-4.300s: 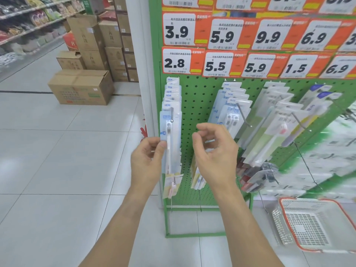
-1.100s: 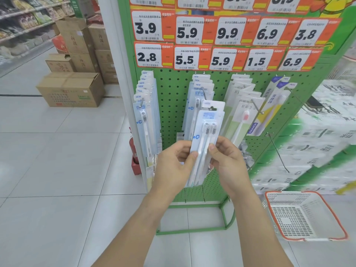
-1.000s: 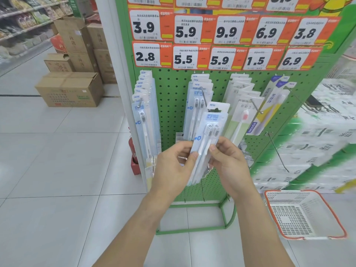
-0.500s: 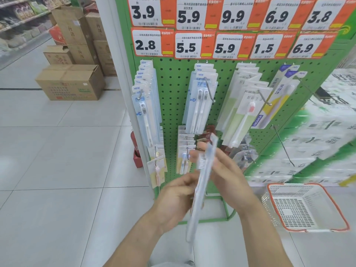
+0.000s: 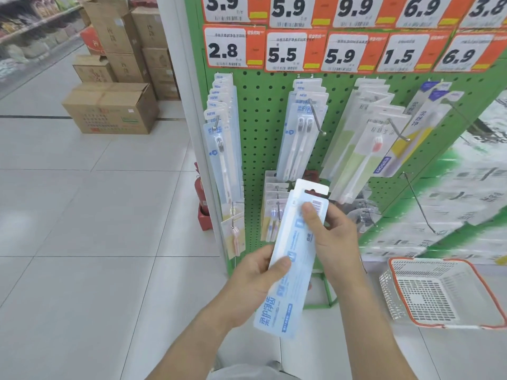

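Twin-brush pack (image 5: 293, 242) is off the peg and held between both hands, in front of the pegboard (image 5: 258, 133) and below the hook (image 5: 317, 119) where the same packs hang. L hand (image 5: 252, 283) grips the lower half: thumb across the upper face, fingers curled behind. R hand (image 5: 333, 237) pinches the upper part, thumb laid flat near the barcode and the rest of the fingers under the card. Pack lies tilted, with the hang-tab end away from the body and the bottom end toward it. Change vs approx 1 s ago: then the clear front faced up and both brush heads showed; half a sec ago it was edge-on; now the printed back is up, w/ barcode and blue text, and no brushes are visible. So the pack has been flipped about its long axis, and both hands kept their hold through the turn. Judgement: the pick from the display is done, and the step now is a check of the back label (text too blurred to read). Basket (image 5: 428, 294) sits on the floor, low and to the right of the R hand, well apart from it, w/ nothing in it. Likely next: drop into the basket or re-hang. Can't say which.
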A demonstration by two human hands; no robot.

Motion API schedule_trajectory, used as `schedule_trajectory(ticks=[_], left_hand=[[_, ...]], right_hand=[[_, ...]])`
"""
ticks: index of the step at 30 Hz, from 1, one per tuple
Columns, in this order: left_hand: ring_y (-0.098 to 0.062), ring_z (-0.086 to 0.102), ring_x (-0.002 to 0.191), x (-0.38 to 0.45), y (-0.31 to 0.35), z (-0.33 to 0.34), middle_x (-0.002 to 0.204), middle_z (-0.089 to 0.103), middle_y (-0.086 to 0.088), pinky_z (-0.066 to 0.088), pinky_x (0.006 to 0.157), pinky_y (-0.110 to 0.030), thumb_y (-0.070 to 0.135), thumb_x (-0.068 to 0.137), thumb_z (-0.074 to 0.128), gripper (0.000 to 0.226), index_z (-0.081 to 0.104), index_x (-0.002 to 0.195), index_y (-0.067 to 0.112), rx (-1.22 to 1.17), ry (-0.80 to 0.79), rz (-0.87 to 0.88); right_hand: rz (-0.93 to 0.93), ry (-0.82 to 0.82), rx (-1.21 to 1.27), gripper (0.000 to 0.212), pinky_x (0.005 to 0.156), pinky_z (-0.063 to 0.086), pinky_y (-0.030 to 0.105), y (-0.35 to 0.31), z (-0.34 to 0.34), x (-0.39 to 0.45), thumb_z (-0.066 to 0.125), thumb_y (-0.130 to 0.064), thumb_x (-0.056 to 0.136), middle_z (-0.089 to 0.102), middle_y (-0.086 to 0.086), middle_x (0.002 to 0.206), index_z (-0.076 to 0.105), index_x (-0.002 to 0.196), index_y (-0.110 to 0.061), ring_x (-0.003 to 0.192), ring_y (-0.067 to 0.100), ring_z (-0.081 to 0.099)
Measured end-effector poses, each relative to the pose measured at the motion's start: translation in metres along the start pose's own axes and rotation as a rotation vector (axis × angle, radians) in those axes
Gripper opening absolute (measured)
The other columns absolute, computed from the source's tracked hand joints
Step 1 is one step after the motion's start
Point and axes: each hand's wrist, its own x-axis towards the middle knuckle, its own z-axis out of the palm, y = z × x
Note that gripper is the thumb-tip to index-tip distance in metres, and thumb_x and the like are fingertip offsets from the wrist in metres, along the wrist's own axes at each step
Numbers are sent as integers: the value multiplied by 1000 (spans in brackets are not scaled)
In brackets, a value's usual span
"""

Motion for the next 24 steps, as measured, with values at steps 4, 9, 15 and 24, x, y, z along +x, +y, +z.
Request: schedule_trajectory(ticks=[4,9,15,24], left_hand=[[-41,73,97,-3,0,-3,113,74,-16,59,80,-43,16,104,51,29,60,129,7,39,11,56],[-43,73,97,-4,0,-8,115,73,-18,60,78,-41,18,100,53,32,60,129,5,-1,29,55],[-41,73,97,-9,3,-17,112,74,-19,59,79,-40,14,96,63,29,63,124,5,62,-36,5],[-33,75,73,-14,11,-40,94,78,-15,58,60,-33,11,84,76,26,72,108,2,199,171,-28]], right_hand=[[14,-56,-44,33,71,45,37,7,-3,0,57,-40,101,66,16,85,71,93,-11,77,17,54],[76,-249,-54,18,82,60,55,4,-14,-2,68,-21,95,73,14,109,71,112,-16,96,35,72],[63,-254,-22,35,67,60,48,-4,-20,-5,78,-3,81,77,7,107,68,114,-9,88,33,75],[88,46,127,27,53,57,31,4,-21,-8,79,-1,80,77,10,101,70,103,-10,80,24,75]])
